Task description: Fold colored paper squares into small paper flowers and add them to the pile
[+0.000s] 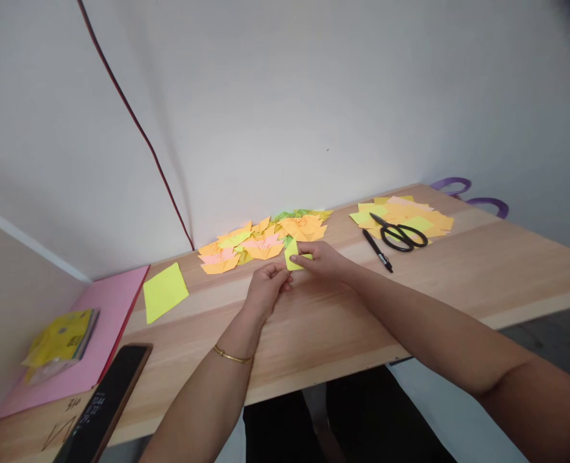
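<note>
My right hand pinches a small folded sheet of yellow-green paper between thumb and fingers, above the middle of the wooden table. Just below the paper's lower left corner is my left hand, its fingers curled and pressed together. Whether they grip a bit of the paper is hidden. Behind both hands, along the wall, lies a pile of folded paper shapes in orange, yellow, pink and green, some with small dots drawn on them. A flat yellow sheet rests to the left of my hands.
On the right, black-handled scissors lie on a heap of loose paper pieces, beside a black pen. Purple handles show past the far edge. At left are a pink board, a yellow packet and a phone.
</note>
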{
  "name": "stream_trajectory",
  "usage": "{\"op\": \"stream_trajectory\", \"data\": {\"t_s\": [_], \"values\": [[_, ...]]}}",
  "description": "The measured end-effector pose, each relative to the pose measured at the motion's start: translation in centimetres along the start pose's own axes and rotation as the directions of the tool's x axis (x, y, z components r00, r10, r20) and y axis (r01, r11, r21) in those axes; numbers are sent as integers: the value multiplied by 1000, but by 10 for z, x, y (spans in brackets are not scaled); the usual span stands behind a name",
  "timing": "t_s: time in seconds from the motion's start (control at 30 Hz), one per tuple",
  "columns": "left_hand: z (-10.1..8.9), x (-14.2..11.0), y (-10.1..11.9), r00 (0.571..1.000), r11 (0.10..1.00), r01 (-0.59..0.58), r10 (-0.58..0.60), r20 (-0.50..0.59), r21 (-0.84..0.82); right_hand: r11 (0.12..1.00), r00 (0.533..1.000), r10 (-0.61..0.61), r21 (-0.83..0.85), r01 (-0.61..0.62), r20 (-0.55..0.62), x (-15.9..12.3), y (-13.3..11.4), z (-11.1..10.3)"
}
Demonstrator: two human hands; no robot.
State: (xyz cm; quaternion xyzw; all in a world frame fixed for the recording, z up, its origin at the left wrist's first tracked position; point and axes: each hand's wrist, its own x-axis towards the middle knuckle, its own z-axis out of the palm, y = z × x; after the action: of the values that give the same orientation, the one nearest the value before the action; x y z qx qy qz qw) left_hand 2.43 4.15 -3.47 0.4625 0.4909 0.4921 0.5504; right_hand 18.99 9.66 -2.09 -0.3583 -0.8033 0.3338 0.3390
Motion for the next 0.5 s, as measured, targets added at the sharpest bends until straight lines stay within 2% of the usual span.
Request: {"op": "stream_trajectory", "data": {"t_s": [0.17,0.3,0.37,0.5], "values": [[4,-1,-2,994,995,-48,57,-98,92,1000,1000,-26,9,26,-11,0,-1,6],[5,-2,-1,977,976,-89,124,-174,198,999,1000,8,49,-8,-12,0,-3,7],[5,-2,-1,983,979,-80,109,-146,190,996,999,45,74,-45,-8,0,-5,6],[3,-2,-1,997,995,-71,74,-35,72,992,996,83,94,-81,-26,-1,-5,0]]}}
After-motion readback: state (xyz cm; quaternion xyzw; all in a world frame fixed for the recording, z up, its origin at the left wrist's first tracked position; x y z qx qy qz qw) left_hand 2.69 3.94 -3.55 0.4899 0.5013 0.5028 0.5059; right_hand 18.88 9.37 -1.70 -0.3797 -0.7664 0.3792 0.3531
